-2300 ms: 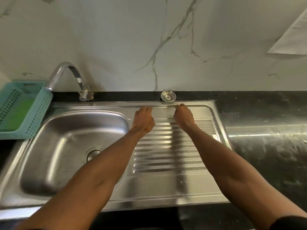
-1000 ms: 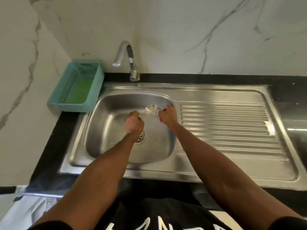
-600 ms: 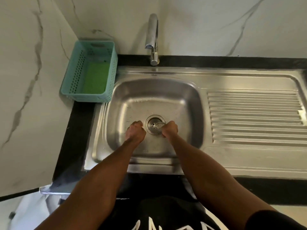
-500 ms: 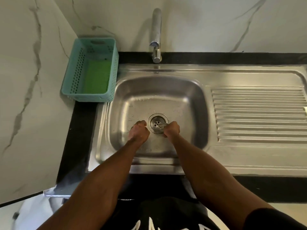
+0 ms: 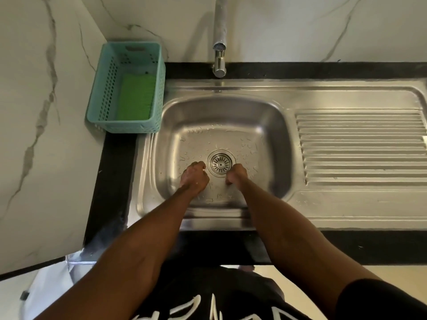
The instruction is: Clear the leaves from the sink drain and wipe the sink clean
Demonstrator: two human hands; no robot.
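The steel sink (image 5: 221,109) has a wet basin with water drops on its floor. A round metal strainer (image 5: 220,164) sits flat in the drain hole at the basin's middle. No leaves show in the basin. My left hand (image 5: 194,176) rests on the basin floor just left of the strainer, fingers curled, holding nothing. My right hand (image 5: 235,173) lies just right of the strainer, fingers curled under, with nothing visible in it. Neither hand touches the strainer.
A teal plastic basket (image 5: 105,98) with a green scrub pad (image 5: 136,97) stands at the sink's left. The tap (image 5: 219,38) rises behind the basin. A ribbed drainboard (image 5: 360,146) stretches right. Marble walls close the back and left.
My right hand carried the strainer from the back ledge to the basin, set it into the drain and let go. Both hands now sit beside it. The view shifted left over the basin.
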